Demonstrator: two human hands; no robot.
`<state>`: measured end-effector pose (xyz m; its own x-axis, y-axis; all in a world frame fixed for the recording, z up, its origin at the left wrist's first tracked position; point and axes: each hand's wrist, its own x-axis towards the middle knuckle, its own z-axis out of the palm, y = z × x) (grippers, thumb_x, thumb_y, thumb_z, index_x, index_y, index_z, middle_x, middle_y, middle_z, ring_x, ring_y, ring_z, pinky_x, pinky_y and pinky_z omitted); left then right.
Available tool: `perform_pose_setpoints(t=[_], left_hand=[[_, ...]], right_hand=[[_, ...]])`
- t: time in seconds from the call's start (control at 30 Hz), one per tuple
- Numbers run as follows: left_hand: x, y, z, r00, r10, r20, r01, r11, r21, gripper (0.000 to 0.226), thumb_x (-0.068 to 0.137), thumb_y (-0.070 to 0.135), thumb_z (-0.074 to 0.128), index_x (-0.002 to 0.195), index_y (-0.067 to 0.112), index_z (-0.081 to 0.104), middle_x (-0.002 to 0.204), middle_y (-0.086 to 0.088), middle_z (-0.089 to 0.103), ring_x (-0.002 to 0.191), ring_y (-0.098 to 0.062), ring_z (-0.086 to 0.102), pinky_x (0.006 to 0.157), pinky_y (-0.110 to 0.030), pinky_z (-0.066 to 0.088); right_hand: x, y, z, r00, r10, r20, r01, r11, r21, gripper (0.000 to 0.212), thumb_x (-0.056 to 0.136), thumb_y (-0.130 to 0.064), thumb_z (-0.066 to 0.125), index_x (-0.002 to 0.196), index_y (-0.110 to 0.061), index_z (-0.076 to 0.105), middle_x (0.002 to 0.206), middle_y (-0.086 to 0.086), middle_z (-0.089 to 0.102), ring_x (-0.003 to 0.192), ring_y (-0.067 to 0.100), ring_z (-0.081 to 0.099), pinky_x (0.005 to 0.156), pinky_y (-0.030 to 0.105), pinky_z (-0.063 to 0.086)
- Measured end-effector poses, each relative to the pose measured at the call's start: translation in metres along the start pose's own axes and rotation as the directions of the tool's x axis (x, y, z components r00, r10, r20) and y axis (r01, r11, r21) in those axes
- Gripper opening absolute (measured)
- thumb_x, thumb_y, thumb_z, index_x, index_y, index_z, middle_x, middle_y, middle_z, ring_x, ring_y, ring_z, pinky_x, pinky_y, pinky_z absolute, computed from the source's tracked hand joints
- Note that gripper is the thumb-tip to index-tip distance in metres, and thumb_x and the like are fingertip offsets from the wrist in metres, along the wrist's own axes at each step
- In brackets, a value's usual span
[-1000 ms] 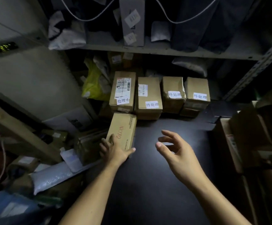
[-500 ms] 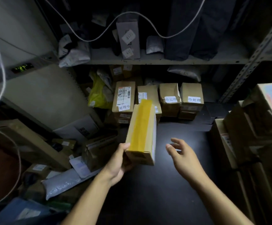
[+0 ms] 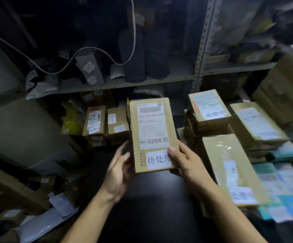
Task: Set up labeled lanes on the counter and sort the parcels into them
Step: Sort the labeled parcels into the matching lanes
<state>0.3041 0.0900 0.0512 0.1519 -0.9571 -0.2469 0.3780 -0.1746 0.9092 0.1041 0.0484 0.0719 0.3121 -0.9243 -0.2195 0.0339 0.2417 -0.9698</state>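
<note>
I hold a long brown cardboard parcel (image 3: pixel 151 130) upright above the dark counter (image 3: pixel 152 199). It carries a shipping label and a white tag with handwritten characters near its lower end. My right hand (image 3: pixel 186 162) grips its lower right edge, thumb on the white tag. My left hand (image 3: pixel 119 171) is at its lower left edge, fingers spread and blurred; whether it grips is unclear. Two labeled boxes (image 3: pixel 105 123) stand at the back of the counter under the shelf.
Stacks of taped cardboard parcels (image 3: pixel 229 155) and teal-and-white mailers (image 3: pixel 282 186) fill the right side. A metal shelf (image 3: pixel 124 83) with dark bags and a hanging cable runs overhead. Loose boxes and grey poly bags (image 3: pixel 46 220) lie at the lower left.
The parcel picked up by my left hand was turned label-side up and lifted toward me. My right hand closed on it. The view swung right, revealing the parcel stacks.
</note>
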Motion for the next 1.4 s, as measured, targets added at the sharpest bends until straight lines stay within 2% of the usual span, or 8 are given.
perform_pose_setpoints(t=[0.1, 0.27, 0.4, 0.5, 0.8, 1.0, 1.13, 1.4], left_hand=[[-0.011, -0.001, 0.05, 0.981, 0.058, 0.187, -0.1, 0.969, 0.225, 0.086, 0.082, 0.066, 0.06, 0.154, 0.035, 0.024, 0.14, 0.004, 0.06, 0.129, -0.018, 0.057, 0.106, -0.039, 0.045], [-0.02, -0.02, 0.124, 0.956, 0.094, 0.277, -0.184, 0.929, 0.32, 0.063, 0.086, 0.032, 0.06, 0.144, 0.024, 0.037, 0.135, 0.002, 0.063, 0.123, -0.013, 0.061, 0.104, -0.029, 0.049], [-0.023, -0.033, 0.166, 0.941, 0.077, 0.331, -0.19, 0.926, 0.326, 0.063, 0.086, 0.03, 0.06, 0.144, 0.019, 0.038, 0.132, 0.003, 0.065, 0.123, -0.014, 0.061, 0.102, -0.029, 0.05], [-0.026, -0.04, 0.194, 0.932, 0.079, 0.355, -0.2, 0.927, 0.318, 0.063, 0.088, 0.026, 0.061, 0.145, 0.016, 0.037, 0.13, 0.004, 0.066, 0.12, -0.013, 0.063, 0.094, -0.022, 0.052], [-0.031, -0.068, 0.252, 0.946, 0.049, 0.32, -0.178, 0.904, 0.388, 0.054, 0.087, 0.037, 0.061, 0.137, 0.022, 0.047, 0.127, 0.004, 0.068, 0.116, -0.013, 0.065, 0.1, -0.035, 0.052], [-0.023, -0.076, 0.286, 0.955, 0.062, 0.29, -0.177, 0.904, 0.39, 0.054, 0.089, 0.034, 0.062, 0.14, 0.025, 0.045, 0.122, 0.007, 0.07, 0.113, -0.011, 0.067, 0.096, -0.034, 0.054], [-0.017, -0.078, 0.305, 0.965, 0.087, 0.249, -0.186, 0.892, 0.412, 0.046, 0.098, 0.029, 0.057, 0.141, 0.031, 0.043, 0.12, 0.013, 0.07, 0.109, -0.006, 0.067, 0.097, -0.033, 0.053], [-0.006, -0.077, 0.321, 0.972, -0.024, 0.234, -0.059, 0.939, 0.34, 0.051, 0.101, 0.04, 0.048, 0.15, 0.029, 0.036, 0.122, 0.019, 0.068, 0.116, -0.002, 0.063, 0.104, -0.032, 0.047]], right_hand=[[-0.017, -0.007, -0.036, 0.998, -0.054, -0.037, 0.053, 0.998, -0.024, 0.032, 0.1, -0.028, 0.057, 0.132, -0.035, 0.059, 0.114, -0.013, 0.074, 0.098, -0.002, 0.069, 0.068, 0.011, 0.051], [-0.048, -0.017, -0.089, 0.99, -0.074, -0.123, 0.069, 0.996, -0.049, 0.028, 0.102, -0.032, 0.054, 0.127, -0.025, 0.065, 0.114, -0.012, 0.074, 0.107, 0.003, 0.068, 0.089, 0.023, 0.053], [-0.071, -0.019, -0.13, 0.976, -0.049, -0.212, 0.041, 0.998, -0.045, 0.026, 0.102, -0.031, 0.052, 0.12, -0.023, 0.069, 0.095, -0.017, 0.076, 0.084, -0.006, 0.069, 0.067, 0.016, 0.053], [-0.084, -0.017, -0.156, 0.966, -0.045, -0.255, 0.036, 0.999, -0.041, 0.032, 0.097, -0.036, 0.057, 0.124, -0.023, 0.068, 0.109, -0.007, 0.076, 0.101, 0.012, 0.072, 0.077, 0.027, 0.058], [-0.1, -0.005, -0.209, 0.903, 0.003, -0.43, 0.066, 0.987, 0.146, 0.097, 0.054, -0.076, 0.08, 0.13, -0.018, 0.066, 0.127, 0.001, 0.07, 0.115, 0.017, 0.067, 0.101, 0.046, 0.053], [-0.104, 0.004, -0.237, 0.935, -0.029, -0.354, 0.119, 0.965, 0.235, 0.083, 0.071, -0.061, 0.076, 0.142, -0.023, 0.054, 0.129, 0.003, 0.069, 0.119, 0.021, 0.065, 0.104, 0.045, 0.048], [-0.105, 0.014, -0.236, 0.933, 0.079, -0.352, 0.102, 0.878, 0.467, 0.091, 0.066, -0.044, 0.081, 0.144, -0.014, 0.044, 0.122, 0.008, 0.071, 0.11, 0.021, 0.07, 0.087, 0.032, 0.054], [-0.091, 0.005, -0.24, 0.883, 0.131, -0.45, 0.171, 0.804, 0.57, 0.04, 0.081, -0.027, 0.068, 0.113, -0.003, 0.065, 0.098, 0.011, 0.078, 0.085, 0.016, 0.076, 0.062, 0.019, 0.057]])
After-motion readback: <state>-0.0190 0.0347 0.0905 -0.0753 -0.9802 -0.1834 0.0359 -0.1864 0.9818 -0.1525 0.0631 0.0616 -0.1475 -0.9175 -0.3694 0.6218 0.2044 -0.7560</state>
